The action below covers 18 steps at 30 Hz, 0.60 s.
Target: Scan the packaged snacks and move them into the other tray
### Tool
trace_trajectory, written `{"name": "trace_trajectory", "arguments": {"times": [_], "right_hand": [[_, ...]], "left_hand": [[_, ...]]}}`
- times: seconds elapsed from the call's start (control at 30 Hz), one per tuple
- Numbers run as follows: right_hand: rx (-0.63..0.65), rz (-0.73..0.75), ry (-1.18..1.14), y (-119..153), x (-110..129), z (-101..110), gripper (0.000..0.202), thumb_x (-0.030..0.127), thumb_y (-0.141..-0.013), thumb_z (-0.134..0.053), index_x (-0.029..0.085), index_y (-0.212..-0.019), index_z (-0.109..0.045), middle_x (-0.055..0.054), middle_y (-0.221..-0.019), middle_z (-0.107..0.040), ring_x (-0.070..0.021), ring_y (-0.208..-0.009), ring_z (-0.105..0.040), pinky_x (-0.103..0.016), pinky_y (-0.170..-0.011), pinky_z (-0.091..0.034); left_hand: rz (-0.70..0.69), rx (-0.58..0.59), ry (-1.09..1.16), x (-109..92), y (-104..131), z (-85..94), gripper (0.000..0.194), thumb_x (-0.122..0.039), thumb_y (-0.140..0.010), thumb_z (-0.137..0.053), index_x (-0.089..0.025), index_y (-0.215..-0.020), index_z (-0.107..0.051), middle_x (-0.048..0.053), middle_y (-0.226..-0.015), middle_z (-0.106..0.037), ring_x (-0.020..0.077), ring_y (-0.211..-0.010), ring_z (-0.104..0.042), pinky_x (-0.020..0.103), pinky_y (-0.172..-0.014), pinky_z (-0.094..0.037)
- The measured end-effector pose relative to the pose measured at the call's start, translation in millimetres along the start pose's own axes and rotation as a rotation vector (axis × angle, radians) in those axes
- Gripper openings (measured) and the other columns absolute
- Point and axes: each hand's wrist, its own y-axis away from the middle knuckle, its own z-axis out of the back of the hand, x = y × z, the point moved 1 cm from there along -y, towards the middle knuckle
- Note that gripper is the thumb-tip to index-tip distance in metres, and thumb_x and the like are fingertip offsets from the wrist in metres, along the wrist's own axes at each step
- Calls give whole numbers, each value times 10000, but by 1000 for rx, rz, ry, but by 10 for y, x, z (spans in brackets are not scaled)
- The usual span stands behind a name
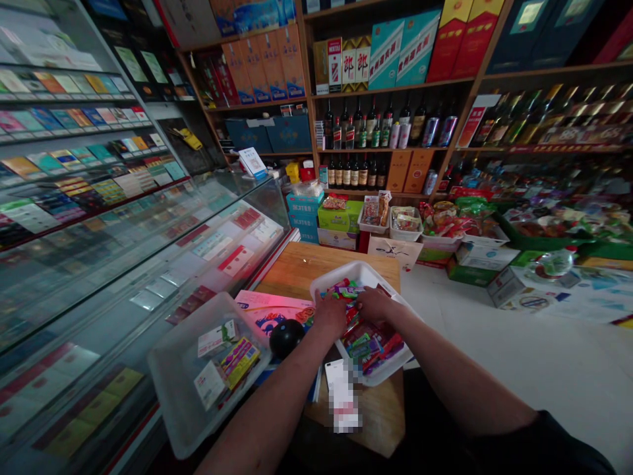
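Observation:
Both of my hands are inside a white plastic tray (pixel 363 269) filled with small, brightly wrapped candies (pixel 363 344). At the tray's left side, my left hand (pixel 330 313) has its fingers bent over the wrappers. My right hand (pixel 374 305) is close beside it, fingers curled with the tips pinched together. Between the two hands lies a purple and green wrapped candy (pixel 348 290), which the fingers of both hands appear to grip. The fingertips are partly hidden among the wrappers.
A second white tray (pixel 163 369) with several small boxes (pixel 240 363) stands left, by the glass counter (pixel 217 224). A black round object (pixel 287 338) and a partly blurred white card (pixel 341 396) lie near my forearms on the wooden table (pixel 287 264). Shelves of bottles and boxes stand behind.

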Motion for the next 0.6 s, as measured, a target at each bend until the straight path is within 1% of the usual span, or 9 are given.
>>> {"name": "trace_trajectory", "arguments": {"times": [0.07, 0.2, 0.27, 0.43, 0.53, 0.6], "right_hand": [[8, 3, -10, 10, -24, 28, 240, 208, -839, -590, 170, -954, -797, -159, -1020, -764, -309, -1109, -667, -392, -936, -509], [-63, -73, -148, 70, -65, 40, 296, 204, -848, -592, 179, -1100, -744, -122, -1129, -750, -257, -1117, -672, -325, -958, -479], [-99, -120, -192, 99, -77, 29, 304, 210, -863, -587, 164, -1139, -703, -125, -1162, -740, -247, -1118, -675, -309, -951, -473], [-169, -241, -180, 97, -79, 12, 347, 227, -886, -587, 126, -1217, -618, -181, -1127, -738, -284, -1065, -704, -333, -865, -502], [-170, -309, -163, 49, -67, 22, 352, 213, -891, -576, 142, -1233, -626, -189, -1118, -739, -293, -1050, -713, -348, -837, -515], [-149, -304, -176, 19, -54, 35, 327, 207, -900, -561, 147, -1204, -665, -203, -1128, -735, -297, -1055, -712, -364, -848, -519]], "left_hand": [[19, 0, -10, 14, -57, 5, 291, -227, -927, -468, -214, -977, -754, 130, -1048, -761, 326, -1301, -532, 668, -1215, -40], [11, -23, -10, 26, -131, 18, 318, -185, -931, -452, -191, -985, -765, 147, -1067, -755, 314, -1222, -591, 661, -1212, -82], [27, -16, -9, 37, -145, 46, 305, -189, -929, -467, -175, -989, -766, 157, -1057, -754, 317, -1184, -614, 662, -1208, -90], [48, -11, 51, 112, -141, 146, 289, -285, -948, -504, -196, -1040, -764, 143, -1053, -758, 332, -1179, -616, 669, -1198, -94], [65, -26, 45, 170, -136, 158, 277, -258, -940, -503, -204, -1016, -764, 134, -1028, -759, 328, -1163, -624, 666, -1195, -106], [87, -27, 35, 205, -132, 141, 271, -236, -935, -499, -201, -992, -762, 130, -1009, -757, 324, -1131, -640, 670, -1187, -127]]}}
